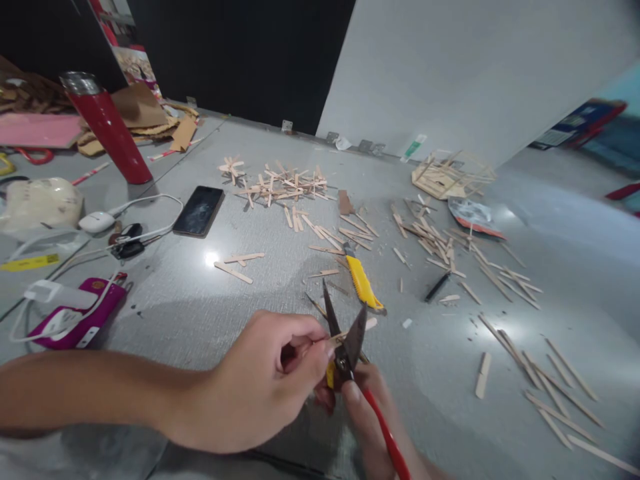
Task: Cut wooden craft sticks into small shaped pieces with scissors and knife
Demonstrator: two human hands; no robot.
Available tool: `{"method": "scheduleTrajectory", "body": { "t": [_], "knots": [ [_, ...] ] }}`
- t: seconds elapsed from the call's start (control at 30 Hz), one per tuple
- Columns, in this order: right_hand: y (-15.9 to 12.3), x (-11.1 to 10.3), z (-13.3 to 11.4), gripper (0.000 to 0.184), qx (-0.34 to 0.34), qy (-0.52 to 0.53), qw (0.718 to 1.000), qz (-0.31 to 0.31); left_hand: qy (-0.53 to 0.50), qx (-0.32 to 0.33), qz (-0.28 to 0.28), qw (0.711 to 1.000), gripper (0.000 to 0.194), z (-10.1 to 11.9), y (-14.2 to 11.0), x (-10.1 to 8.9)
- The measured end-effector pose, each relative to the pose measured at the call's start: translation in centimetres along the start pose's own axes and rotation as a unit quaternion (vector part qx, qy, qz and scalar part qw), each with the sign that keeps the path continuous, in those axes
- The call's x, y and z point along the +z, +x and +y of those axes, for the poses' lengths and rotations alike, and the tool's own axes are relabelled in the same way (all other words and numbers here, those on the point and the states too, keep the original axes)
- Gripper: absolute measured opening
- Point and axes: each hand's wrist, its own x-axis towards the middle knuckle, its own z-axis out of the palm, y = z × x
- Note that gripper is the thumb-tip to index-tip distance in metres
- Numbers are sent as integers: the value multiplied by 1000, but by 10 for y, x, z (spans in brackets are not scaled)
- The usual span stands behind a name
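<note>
My left hand (270,380) is closed, pinching a wooden craft stick (371,324) whose far end pokes out past the blades. Red-handled scissors (356,333) are in my right hand (373,407), with the blades spread and the stick lying between them. Just beyond the blades, a yellow utility knife (364,280) rests on the grey table (270,293). Short cut pieces of stick (327,273) are scattered near it. Part of my right hand's fingers is hidden behind the left hand and the scissors.
Piles of craft sticks (287,183) spread over the table's middle and right (545,380). A stick structure (440,177) stands at the back right. To the left are a phone (199,211), a red flask (110,133), a purple power strip (85,313) and white cables.
</note>
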Motion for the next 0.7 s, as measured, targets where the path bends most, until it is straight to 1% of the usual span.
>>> {"method": "scheduleTrajectory", "body": {
  "t": [0.17, 0.3, 0.47, 0.7],
  "knots": [
    [-2, -3, -1, 60, 19, -9, 1000, -20, 17, 5, 9, 1000, 34, 0, 0, -2],
    [-2, -3, -4, 59, 27, -5, 1000, -15, 25, 9, 11, 1000, 33, 1, -1, -3],
    [0, -2, -8, 62, 35, -4, 999, -21, 23, 7, 10, 1000, 33, 1, 0, -2],
    [-2, -3, -5, 59, 21, -11, 1000, -16, 26, 12, 11, 1000, 32, 0, -1, -2]
  ]
}}
